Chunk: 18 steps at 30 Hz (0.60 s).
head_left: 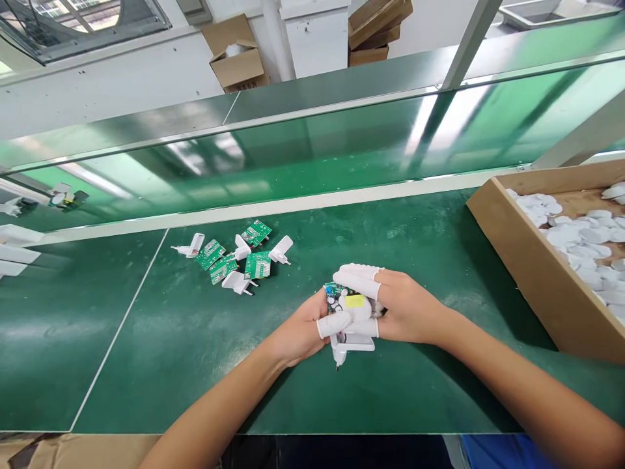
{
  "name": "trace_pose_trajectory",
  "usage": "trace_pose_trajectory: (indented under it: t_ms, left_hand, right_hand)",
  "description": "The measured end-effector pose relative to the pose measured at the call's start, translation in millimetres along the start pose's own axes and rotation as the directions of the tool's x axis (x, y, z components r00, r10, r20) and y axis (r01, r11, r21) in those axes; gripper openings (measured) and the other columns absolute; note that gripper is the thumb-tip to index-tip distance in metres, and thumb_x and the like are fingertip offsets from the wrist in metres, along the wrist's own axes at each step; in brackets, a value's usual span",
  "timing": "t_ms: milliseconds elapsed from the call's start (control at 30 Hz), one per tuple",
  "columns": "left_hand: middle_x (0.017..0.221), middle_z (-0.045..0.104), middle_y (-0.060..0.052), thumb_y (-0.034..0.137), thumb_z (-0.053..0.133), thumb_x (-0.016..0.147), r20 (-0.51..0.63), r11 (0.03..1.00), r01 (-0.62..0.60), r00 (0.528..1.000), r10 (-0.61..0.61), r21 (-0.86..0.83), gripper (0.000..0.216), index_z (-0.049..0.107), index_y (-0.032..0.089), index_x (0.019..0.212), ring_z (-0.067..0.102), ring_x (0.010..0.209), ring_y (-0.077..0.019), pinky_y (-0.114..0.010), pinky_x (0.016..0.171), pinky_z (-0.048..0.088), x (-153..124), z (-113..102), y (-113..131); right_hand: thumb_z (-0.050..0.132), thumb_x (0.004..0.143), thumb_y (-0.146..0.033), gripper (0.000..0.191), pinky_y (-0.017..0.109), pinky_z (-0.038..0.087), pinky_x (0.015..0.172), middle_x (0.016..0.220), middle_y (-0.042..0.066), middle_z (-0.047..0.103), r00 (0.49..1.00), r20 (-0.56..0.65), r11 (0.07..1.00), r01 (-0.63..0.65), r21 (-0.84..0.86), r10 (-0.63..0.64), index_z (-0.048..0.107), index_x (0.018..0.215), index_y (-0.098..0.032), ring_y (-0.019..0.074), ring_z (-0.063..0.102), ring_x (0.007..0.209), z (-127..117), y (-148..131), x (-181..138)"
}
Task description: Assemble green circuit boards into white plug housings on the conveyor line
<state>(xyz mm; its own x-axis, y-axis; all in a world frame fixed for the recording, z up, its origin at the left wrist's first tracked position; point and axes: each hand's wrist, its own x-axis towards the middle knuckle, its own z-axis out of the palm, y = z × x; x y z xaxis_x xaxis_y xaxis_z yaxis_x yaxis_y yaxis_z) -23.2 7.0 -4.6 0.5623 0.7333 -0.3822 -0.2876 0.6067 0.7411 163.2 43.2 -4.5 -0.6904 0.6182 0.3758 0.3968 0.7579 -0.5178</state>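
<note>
Over the green bench, my left hand (312,322) is closed on a small circuit board (333,294) with components facing up. Its thumb wears a white finger cot. My right hand (407,306), with white cots on its fingers and thumb, closes over the board's right side. Between the hands, a yellow patch (354,301) shows on the board, beside white rounded parts that my fingers partly cover. Just below the board hangs a white plug housing (360,343) with its prong end pointing down; whether wires join them is hidden.
Several green circuit boards (257,265) with white plug housings (237,282) lie to the left. At right stands a cardboard box (527,280) of white oval pieces (581,238). A conveyor (312,163) runs behind a raised pale rail (293,213).
</note>
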Motion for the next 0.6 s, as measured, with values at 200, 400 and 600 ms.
trace_pose_trajectory:
  t_ms: [200,400,600]
  left_hand:
    - [0.104,0.065,-0.009,0.033,0.073,0.068,-0.078,0.993,-0.025,0.996,0.034,0.116,0.049,0.053,0.018,0.11,0.063,0.082,-0.0207,-0.023,0.055,0.05,1.8,1.4,-1.4]
    - [0.097,0.068,-0.008,0.032,0.079,0.059,-0.119,0.996,-0.057,0.991,0.064,0.063,0.056,0.057,0.017,0.109,0.065,0.083,-0.022,-0.026,0.062,0.05,7.4,0.6,-5.4]
    - [0.095,0.069,-0.01,0.037,0.077,0.062,-0.13,0.995,-0.097,0.987,0.098,0.01,0.051,0.061,0.016,0.106,0.065,0.081,-0.0226,-0.029,0.067,0.052,7.3,-2.5,-8.7]
  right_hand:
    - [0.066,0.076,-0.032,0.055,0.035,0.05,0.086,0.106,0.011,0.066,0.999,0.034,0.998,-0.044,0.041,0.042,0.05,0.127,-0.018,0.0248,0.059,0.106,-0.3,-0.8,0.1]
    - [0.066,0.076,-0.035,0.063,0.035,0.048,0.089,0.123,0.012,0.058,0.985,0.132,0.983,-0.13,0.13,0.112,0.044,0.132,-0.02,0.0245,0.054,0.113,-2.4,-0.2,4.8]
    - [0.071,0.07,-0.033,0.068,0.037,0.041,0.097,0.135,0.016,0.046,0.981,0.123,0.976,-0.168,0.138,0.152,0.045,0.129,-0.015,0.0254,0.045,0.122,-0.4,-5.2,6.4]
